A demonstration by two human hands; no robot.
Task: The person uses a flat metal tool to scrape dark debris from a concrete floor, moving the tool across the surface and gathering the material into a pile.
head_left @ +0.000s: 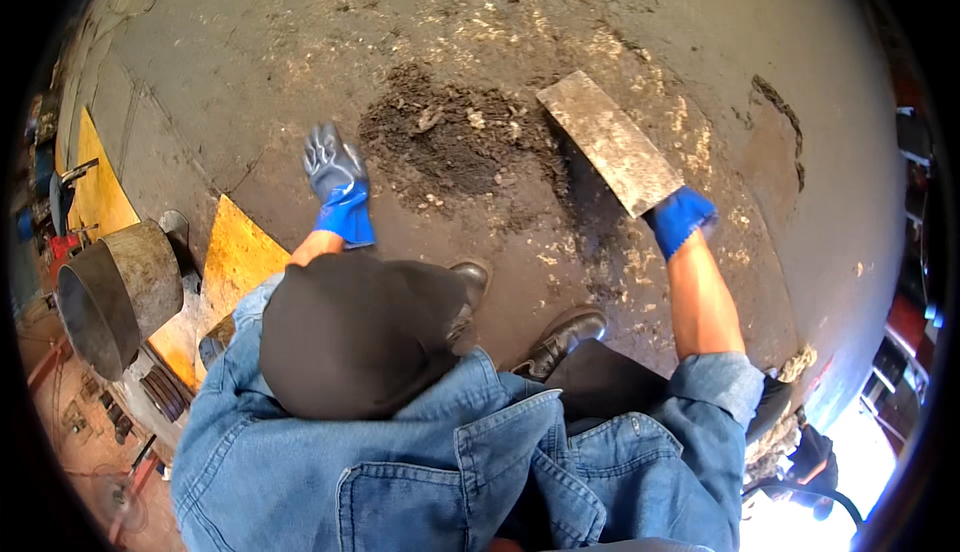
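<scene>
My left hand (336, 180), in a grey-coated glove with a blue cuff, rests with fingers stretched out on the dark, smeared curved surface (290, 72). To its right lies a heap of dark, crumbly, wet-looking material (445, 137). My right hand (682, 220), in a blue-cuffed glove, grips the near end of a flat rectangular plate (612, 142), pale and stained brown. The plate tilts away from me beside the heap, over a shadowed patch. My right fingers are hidden behind it.
My dark shoes (566, 340) stand on the same surface, near my bent knee (362, 337). At left are a wide metal cylinder (150, 277) and yellow triangular plates (240, 252). Another person (815, 460) is at the lower right, against bright light.
</scene>
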